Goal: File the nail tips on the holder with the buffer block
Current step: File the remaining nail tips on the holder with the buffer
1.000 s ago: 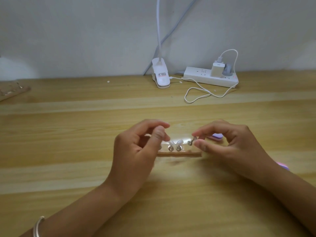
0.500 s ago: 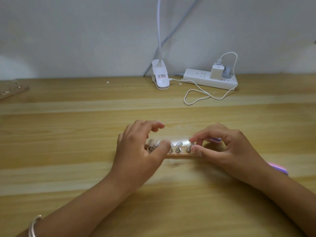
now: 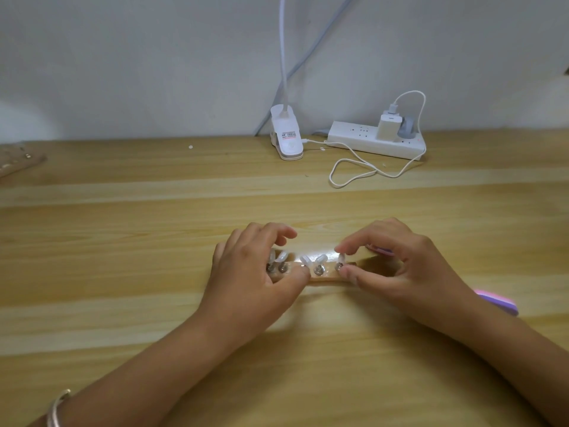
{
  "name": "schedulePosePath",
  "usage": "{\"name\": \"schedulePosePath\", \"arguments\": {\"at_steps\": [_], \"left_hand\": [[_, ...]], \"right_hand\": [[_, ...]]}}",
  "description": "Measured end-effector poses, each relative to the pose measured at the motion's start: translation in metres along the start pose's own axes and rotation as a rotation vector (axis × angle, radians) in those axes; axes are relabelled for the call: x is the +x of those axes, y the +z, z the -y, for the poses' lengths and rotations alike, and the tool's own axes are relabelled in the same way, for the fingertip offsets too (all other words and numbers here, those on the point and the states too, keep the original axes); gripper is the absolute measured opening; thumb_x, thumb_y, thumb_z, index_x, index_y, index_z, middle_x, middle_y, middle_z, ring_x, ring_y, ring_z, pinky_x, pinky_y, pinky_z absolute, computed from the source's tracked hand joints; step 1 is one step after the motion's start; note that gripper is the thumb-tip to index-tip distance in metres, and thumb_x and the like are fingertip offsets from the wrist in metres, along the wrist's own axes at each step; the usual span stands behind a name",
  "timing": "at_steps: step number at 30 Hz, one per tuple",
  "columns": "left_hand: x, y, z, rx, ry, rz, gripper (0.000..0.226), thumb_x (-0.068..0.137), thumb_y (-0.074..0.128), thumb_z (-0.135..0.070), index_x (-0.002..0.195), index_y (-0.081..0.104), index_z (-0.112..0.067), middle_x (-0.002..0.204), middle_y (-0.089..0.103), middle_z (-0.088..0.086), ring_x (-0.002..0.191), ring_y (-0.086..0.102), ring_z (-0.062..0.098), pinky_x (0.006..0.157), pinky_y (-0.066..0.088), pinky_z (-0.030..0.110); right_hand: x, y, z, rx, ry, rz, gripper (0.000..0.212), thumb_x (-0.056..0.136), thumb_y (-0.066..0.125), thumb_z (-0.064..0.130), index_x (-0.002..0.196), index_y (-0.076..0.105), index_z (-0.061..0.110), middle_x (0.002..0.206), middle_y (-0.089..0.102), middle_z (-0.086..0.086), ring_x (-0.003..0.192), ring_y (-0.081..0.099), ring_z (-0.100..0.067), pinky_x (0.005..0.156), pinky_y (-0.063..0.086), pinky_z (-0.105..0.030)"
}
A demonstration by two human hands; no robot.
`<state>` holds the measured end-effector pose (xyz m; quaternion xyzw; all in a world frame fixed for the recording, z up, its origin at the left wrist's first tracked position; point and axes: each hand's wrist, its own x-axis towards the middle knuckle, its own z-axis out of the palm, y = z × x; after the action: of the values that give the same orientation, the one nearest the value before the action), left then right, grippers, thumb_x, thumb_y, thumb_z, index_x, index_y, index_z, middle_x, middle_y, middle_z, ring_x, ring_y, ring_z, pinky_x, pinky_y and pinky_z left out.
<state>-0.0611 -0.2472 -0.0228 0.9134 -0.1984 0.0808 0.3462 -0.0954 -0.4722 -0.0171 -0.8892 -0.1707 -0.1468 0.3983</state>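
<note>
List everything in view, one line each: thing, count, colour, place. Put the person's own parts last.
Wooden nail-tip holder: one, light wood, desk centre, between both hands.
Clear nail tips on metal studs: about five visible, whitish, along the holder.
Pink-and-purple buffer block: one, on the desk behind the right forearm.
Clip lamp base: one, white, back of the desk.
Power strip with charger: one, white, back right.
Charging cable: one, white, looped by the strip.
Wooden desk: one, light wood.
Silver bracelet: one, left wrist.
Left hand: on the holder's left end.
Right hand: pinch grip at the rightmost tip.
</note>
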Motion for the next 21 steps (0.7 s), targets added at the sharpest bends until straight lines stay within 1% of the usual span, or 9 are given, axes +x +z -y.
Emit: {"name": "schedulePosePath", "arguments": {"at_steps": [3,4,6,8,10,12,15,17,21], "left_hand": [[-0.001,0.000,0.001,0.050,0.014,0.038,0.040,0.064,0.049,-0.055,0.102,0.053,-0.046,0.094,0.056,-0.024,0.099,0.043,-0.005,0.091,0.018,0.008],[-0.001,0.001,0.001,0.061,0.019,0.045,0.037,0.064,0.050,-0.052,0.100,0.054,-0.045,0.091,0.057,-0.023,0.098,0.044,-0.005,0.091,0.018,0.008],[-0.001,0.000,0.001,0.067,0.026,0.047,0.034,0.065,0.050,-0.052,0.097,0.055,-0.043,0.088,0.058,-0.023,0.097,0.044,-0.006,0.090,0.017,0.007],[-0.001,0.000,0.001,0.066,0.024,0.044,0.035,0.063,0.047,-0.054,0.096,0.055,-0.043,0.087,0.058,-0.024,0.096,0.044,-0.007,0.090,0.016,0.006],[-0.002,0.000,0.002,0.066,0.018,0.049,0.038,0.062,0.045,-0.056,0.096,0.056,-0.043,0.088,0.058,-0.023,0.095,0.045,-0.006,0.090,0.016,0.006],[-0.002,-0.001,0.001,0.066,0.011,0.058,0.038,0.063,0.044,-0.057,0.096,0.056,-0.043,0.088,0.059,-0.023,0.095,0.046,-0.006,0.090,0.017,0.007],[0.001,-0.006,-0.001,0.083,0.027,0.114,0.033,0.065,0.047,-0.054,0.093,0.057,-0.042,0.088,0.058,-0.023,0.095,0.046,-0.005,0.089,0.022,0.013],[0.006,-0.011,-0.005,0.052,0.037,0.157,0.025,0.063,0.054,-0.048,0.087,0.059,-0.041,0.083,0.059,-0.020,0.089,0.050,-0.001,0.085,0.032,0.023],[0.021,-0.021,-0.019,-0.027,0.079,0.164,0.026,0.059,0.052,-0.051,0.081,0.063,-0.042,0.079,0.063,-0.019,0.081,0.055,0.003,0.082,0.042,0.032]], "right_hand": [[-0.001,0.002,0.001,0.021,0.014,0.027,0.041,0.075,0.087,0.008,0.101,0.070,0.035,0.094,0.070,0.015,0.106,0.059,-0.013,0.085,0.044,-0.015],[-0.001,0.003,0.002,0.024,0.014,0.027,0.042,0.076,0.087,0.008,0.103,0.070,0.036,0.094,0.070,0.016,0.106,0.060,-0.013,0.086,0.046,-0.020],[-0.002,0.004,0.005,0.015,0.008,0.025,0.040,0.077,0.085,0.008,0.105,0.069,0.034,0.094,0.069,0.018,0.105,0.060,-0.015,0.088,0.053,-0.037],[-0.002,0.004,0.006,0.009,-0.002,0.028,0.040,0.079,0.084,0.008,0.107,0.069,0.032,0.093,0.069,0.019,0.105,0.059,-0.016,0.087,0.053,-0.044],[-0.002,0.003,0.006,-0.025,-0.013,0.031,0.041,0.078,0.086,0.011,0.111,0.069,0.030,0.093,0.068,0.019,0.105,0.057,-0.013,0.089,0.050,-0.039],[-0.002,0.001,0.005,-0.150,-0.025,0.040,0.040,0.077,0.086,0.025,0.113,0.070,0.030,0.096,0.066,0.021,0.104,0.054,-0.006,0.091,0.043,-0.031],[0.000,-0.001,0.008,-0.367,-0.055,0.080,0.022,0.075,0.072,0.041,0.094,0.072,0.031,0.086,0.063,0.020,0.093,0.049,-0.006,0.083,0.035,-0.029],[0.002,-0.003,0.012,-0.368,-0.037,0.120,0.015,0.074,0.068,0.040,0.084,0.071,0.029,0.080,0.062,0.019,0.089,0.048,-0.007,0.082,0.036,-0.029],[0.011,-0.021,0.012,-0.285,-0.006,0.135,0.012,0.074,0.070,0.037,0.083,0.070,0.029,0.079,0.062,0.021,0.086,0.049,-0.003,0.087,0.036,-0.025]]}}
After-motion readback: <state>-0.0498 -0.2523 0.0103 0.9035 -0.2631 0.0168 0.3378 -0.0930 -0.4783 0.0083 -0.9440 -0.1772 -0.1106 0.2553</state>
